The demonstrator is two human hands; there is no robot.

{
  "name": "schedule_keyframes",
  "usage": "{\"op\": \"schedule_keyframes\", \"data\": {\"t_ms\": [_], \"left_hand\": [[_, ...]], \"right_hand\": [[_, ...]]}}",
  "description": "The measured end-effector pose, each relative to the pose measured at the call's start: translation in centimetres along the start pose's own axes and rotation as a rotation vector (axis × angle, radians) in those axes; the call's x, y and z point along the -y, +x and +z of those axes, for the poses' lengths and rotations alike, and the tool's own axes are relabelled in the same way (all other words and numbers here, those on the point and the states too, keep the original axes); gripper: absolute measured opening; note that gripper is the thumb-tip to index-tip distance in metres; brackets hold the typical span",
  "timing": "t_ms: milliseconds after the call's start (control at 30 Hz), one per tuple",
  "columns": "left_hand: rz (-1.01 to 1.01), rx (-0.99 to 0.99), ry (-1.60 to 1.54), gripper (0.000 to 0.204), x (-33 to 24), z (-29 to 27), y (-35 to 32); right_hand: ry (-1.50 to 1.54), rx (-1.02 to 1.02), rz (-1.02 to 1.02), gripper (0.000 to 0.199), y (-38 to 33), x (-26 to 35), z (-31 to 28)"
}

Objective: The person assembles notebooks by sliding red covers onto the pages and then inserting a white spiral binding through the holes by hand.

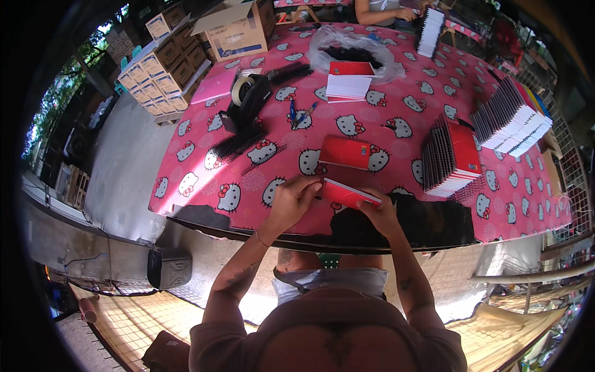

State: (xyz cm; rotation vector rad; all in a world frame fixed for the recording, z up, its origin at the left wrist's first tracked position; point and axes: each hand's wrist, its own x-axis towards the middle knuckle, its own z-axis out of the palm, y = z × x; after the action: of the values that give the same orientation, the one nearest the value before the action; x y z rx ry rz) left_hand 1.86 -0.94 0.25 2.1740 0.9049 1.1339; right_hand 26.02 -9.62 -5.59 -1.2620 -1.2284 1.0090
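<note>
My right hand (379, 214) grips the right end of a small red notebook (348, 193), tilted above the table's near edge. At its left end my left hand (296, 197) is closed in a pinch; what its fingertips hold, if anything, is too small to make out. Just beyond lies another red notebook (344, 152), flat on the pink patterned tablecloth (248, 180). To the right of my hands stands a stack of red notebooks (451, 158) with black spiral bindings. Black binding coils (238, 141) lie to the left.
A black tape dispenser (248, 102), blue-handled pliers (302, 116) and a pink folder-like sheet (214, 85) lie farther left. Loose red-covered pads (349, 82) sit before a clear plastic bag (322, 46). More spiral notebooks (513, 118) stand far right. Another person (384, 12) works across the table; cartons (238, 34) stand behind.
</note>
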Motion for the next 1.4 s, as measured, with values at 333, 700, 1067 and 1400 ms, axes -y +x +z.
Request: {"op": "schedule_keyframes", "data": {"t_ms": [333,700,1067,1400], "left_hand": [[-0.166,0.125,0.055,0.02,0.9,-0.2,0.9],[-0.444,0.443,-0.473,0.024,1.0,-2.2,2.3],[0.15,0.306,-0.041,0.025,0.5,-1.6,2.1],[0.305,0.344,0.313,0.035,0.7,-1.4,1.3]], "right_hand": [[-0.042,0.051,-0.049,0.028,-0.3,0.7,-0.1],[-0.051,0.111,-0.123,0.029,-0.4,1.1,-0.2],[-0.105,0.084,-0.118,0.03,-0.7,0.8,-0.1],[-0.113,0.099,-0.093,0.032,-1.6,1.8,0.0]]}}
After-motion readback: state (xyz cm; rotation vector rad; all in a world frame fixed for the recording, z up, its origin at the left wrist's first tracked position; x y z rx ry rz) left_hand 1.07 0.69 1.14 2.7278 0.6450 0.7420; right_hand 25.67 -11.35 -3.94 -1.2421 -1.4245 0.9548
